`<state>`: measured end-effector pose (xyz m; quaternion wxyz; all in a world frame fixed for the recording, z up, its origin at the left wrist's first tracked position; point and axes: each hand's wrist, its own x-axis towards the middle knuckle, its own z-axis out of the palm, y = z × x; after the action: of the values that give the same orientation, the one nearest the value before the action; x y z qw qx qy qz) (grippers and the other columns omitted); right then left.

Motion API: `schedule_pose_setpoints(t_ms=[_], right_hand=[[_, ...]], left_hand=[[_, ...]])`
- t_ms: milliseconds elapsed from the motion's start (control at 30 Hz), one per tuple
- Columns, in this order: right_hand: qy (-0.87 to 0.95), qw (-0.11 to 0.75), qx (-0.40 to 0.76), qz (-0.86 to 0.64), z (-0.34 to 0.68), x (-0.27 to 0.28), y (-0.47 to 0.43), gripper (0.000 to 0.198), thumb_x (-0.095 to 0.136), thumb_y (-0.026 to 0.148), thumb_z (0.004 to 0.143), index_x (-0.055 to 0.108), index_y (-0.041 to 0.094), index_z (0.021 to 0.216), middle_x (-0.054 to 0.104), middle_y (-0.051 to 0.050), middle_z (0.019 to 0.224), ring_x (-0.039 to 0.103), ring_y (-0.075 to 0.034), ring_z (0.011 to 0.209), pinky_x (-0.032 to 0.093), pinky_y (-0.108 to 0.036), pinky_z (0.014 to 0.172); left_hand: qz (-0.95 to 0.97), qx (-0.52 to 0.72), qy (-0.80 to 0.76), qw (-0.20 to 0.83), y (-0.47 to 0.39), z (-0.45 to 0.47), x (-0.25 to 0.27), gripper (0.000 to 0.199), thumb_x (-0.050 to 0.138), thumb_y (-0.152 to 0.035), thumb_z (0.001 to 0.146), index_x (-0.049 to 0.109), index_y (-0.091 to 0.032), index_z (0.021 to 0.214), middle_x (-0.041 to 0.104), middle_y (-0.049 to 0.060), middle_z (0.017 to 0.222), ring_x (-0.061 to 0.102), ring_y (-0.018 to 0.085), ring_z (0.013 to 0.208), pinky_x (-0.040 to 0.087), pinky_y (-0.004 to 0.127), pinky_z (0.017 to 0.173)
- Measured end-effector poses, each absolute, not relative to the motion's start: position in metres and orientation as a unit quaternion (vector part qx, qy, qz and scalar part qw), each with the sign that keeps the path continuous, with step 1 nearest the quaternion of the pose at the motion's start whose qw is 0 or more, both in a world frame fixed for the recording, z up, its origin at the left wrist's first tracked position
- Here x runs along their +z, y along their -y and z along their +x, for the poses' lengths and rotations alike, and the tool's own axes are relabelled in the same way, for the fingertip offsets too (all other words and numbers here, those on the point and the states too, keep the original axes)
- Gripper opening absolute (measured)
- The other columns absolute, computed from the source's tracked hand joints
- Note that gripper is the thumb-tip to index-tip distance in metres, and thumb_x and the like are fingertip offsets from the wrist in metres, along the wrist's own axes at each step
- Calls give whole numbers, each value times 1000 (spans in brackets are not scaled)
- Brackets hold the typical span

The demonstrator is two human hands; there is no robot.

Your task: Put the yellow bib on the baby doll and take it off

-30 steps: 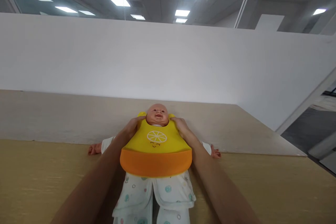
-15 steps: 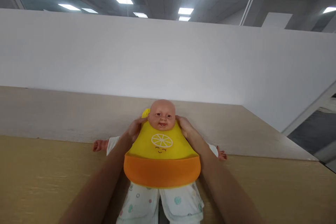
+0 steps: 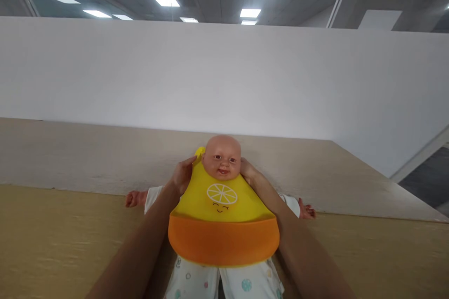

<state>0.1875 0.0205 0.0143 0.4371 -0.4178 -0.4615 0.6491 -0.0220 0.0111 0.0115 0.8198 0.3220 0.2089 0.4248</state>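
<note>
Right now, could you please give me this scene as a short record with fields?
Doll: on its back, arms spread to both sides
Clothing: white, with small coloured prints
Bib: over the doll's chest; yellow above, orange along the bottom, white citrus-slice print
Left hand: at the bib's upper edge beside the neck; fingertips partly hidden
Right hand: beside the neck on the opposite side; fingertips hidden
Surface: yellowish nearer, greyer farther back
Background: white wall
</note>
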Motion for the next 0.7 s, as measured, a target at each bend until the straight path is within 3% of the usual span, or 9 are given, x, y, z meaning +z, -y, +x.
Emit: schedule_pose_setpoints(t_ms=[100,267,433,500,600,700], right_hand=[[435,403,697,-405,186,13,-17,29,64,41,67,70,17,82,69,-6,69,63,-24,74,49,-37,72],[447,439,686,-371,185,19,-13,31,70,35,62,70,16,87,71,-6,75,64,-25,80,49,-38,77],[463,459,663,-369,189,15,-16,33,71,34,59,70,17,88,72,-5,77,65,-26,81,50,-38,77],[462,457,663,-373,190,10,-18,33,70,35,60,70,18,88,72,-5,78,65,-27,83,50,-38,76],[461,449,667,-376,191,6,-20,34,70,35,59,70,18,88,72,-6,79,65,-27,83,50,-38,75],[463,446,668,-377,192,7,-21,34,71,32,56,70,16,86,72,-6,79,65,-28,83,50,-38,73]], left_hand=[[320,427,-208,820,-10,-22,13,38,59,-37,77,67,-13,106,73,12,96,68,32,91,49,48,88],[328,431,-259,800,-10,-16,15,35,61,-36,75,69,-12,99,74,11,87,69,29,85,52,41,82],[399,453,-398,691,-17,-8,8,7,64,-16,67,69,-13,69,72,8,64,65,22,58,51,30,57],[407,451,-413,678,-19,-7,5,6,63,-12,66,68,-14,64,71,7,61,64,20,54,50,29,56],[396,446,-394,699,-19,-6,3,12,64,-13,66,71,-14,76,73,9,70,68,24,63,54,36,64],[372,468,-365,713,-17,-6,3,31,66,-12,65,68,-15,95,74,9,79,70,26,72,56,39,70]])
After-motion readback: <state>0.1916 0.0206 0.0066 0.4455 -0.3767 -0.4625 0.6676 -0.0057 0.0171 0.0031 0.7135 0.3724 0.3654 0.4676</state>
